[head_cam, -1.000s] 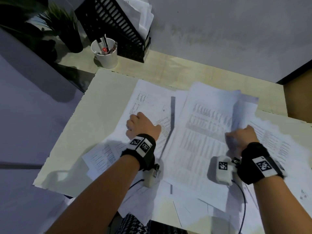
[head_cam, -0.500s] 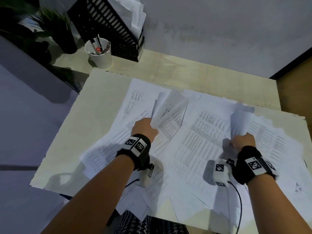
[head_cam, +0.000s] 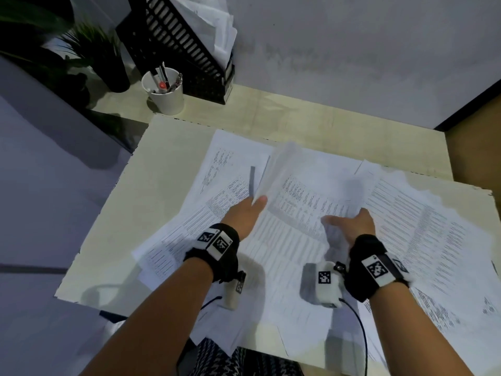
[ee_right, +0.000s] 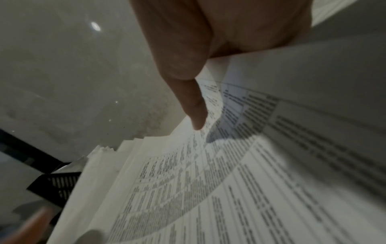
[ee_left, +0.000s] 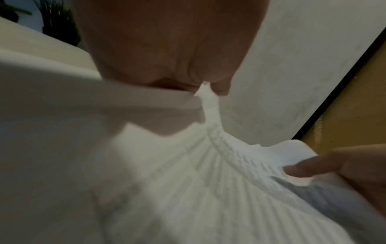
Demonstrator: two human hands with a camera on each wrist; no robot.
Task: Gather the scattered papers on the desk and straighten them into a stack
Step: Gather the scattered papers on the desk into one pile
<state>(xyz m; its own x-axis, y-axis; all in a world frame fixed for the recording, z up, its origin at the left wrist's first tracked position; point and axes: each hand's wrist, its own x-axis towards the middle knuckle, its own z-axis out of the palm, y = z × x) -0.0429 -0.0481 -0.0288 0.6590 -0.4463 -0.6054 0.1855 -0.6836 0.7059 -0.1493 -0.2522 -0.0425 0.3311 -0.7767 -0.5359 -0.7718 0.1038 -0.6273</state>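
**Gathering under way; no squared stack yet**

The left hand [head_cam: 245,214] pinches the near left corner of a raised bundle of sheets [head_cam: 306,183], thumb on top and fingers hidden beneath. The right hand [head_cam: 357,226] holds the bundle's right edge, thumb laid across the printed face; the right wrist view shows the remaining fingers tucked behind the paper. The bundle is lifted clear at the middle of the desk [head_cam: 168,169], bowed between the two hands.

Outstanding: the scattered papers [head_cam: 433,240] lie fanned across most of the surface, overlapping at differing angles, several overhanging the near edge. Sheets to the left of the left hand and along the right side remain uncollected.

Assessment: an early stage. Only a first handful is collected, its edges uneven; collection of the remainder and squaring appear still to be done.
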